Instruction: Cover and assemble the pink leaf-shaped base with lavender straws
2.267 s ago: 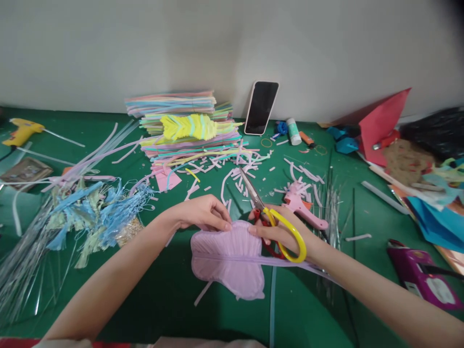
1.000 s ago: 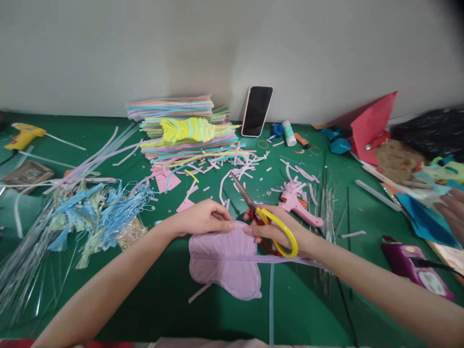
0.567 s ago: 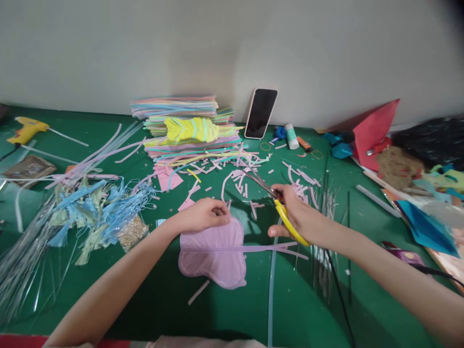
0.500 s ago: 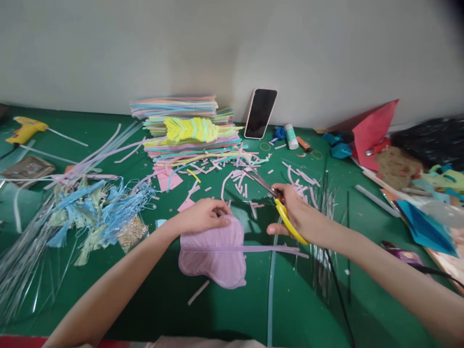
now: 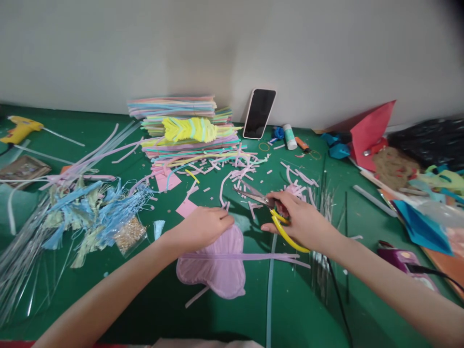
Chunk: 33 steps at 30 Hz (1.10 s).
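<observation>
Observed left hand (image 5: 203,228) clamped on lilac shape (image 5: 217,273) at upper edge and right hand (image 5: 302,218), apart, gripping scissors (image 5: 280,229).

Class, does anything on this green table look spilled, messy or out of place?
Yes: short lilac scraps lie scattered over the table near the scissors, looking messy beside the stacked strips behind them. I see no clear damage.

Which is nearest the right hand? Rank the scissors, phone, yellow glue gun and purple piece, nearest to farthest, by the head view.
From the right hand:
1. Scissors, held in it.
2. Purple piece, to its left.
3. Phone, propped up farther back.
4. Yellow glue gun, at the far left.
</observation>
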Tool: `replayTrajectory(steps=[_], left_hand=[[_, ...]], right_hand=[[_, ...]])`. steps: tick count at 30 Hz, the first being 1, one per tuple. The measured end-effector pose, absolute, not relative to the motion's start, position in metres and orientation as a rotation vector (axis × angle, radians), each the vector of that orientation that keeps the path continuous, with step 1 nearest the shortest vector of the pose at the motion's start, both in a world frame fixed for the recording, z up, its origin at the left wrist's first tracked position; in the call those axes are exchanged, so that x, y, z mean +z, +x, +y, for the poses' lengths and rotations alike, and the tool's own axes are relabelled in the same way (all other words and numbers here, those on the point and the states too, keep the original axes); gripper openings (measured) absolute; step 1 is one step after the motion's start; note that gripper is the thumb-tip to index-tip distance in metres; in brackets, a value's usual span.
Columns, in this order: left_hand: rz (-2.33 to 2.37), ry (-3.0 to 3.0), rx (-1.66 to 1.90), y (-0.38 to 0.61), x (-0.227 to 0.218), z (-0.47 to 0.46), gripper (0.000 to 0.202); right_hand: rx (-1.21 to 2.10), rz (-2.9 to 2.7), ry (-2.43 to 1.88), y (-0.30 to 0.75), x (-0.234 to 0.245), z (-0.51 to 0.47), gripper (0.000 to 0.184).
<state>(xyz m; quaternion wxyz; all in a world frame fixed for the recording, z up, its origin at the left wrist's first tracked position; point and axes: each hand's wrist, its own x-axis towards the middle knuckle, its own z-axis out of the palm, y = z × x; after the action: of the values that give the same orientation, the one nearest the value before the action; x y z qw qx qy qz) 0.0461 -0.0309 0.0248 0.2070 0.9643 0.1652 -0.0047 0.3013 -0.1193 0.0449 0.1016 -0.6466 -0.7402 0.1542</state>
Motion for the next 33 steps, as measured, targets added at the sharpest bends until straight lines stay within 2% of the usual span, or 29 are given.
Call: replayTrajectory(steps=[6, 11, 14, 22, 33], left_hand=[[0.627, 2.157, 0.018, 0.046, 0.027, -0.023, 0.024], [0.689, 1.551, -0.096, 0.04, 0.021, -0.008, 0.03], [0.713, 1.341, -0.081, 0.037, 0.017, -0.004, 0.034], [0.656, 1.083, -0.058, 0.031, 0.014, 0.003, 0.037], [0.588, 0.94, -0.026, 0.027, 0.011, 0.008, 0.035]], right_hand=[[0.249, -2.228, -1.962, 0.307, 0.035, -0.128, 0.051], [-0.214, -2.512, -1.651, 0.315, 0.027, -0.135, 0.036], [-0.338, -2.586, -1.487, 0.311, 0.024, -0.137, 0.032], [-0.526, -2.649, -1.293, 0.295, 0.013, -0.133, 0.027], [-0.667, -2.593, -1.288, 0.291, 0.014, -0.135, 0.03]])
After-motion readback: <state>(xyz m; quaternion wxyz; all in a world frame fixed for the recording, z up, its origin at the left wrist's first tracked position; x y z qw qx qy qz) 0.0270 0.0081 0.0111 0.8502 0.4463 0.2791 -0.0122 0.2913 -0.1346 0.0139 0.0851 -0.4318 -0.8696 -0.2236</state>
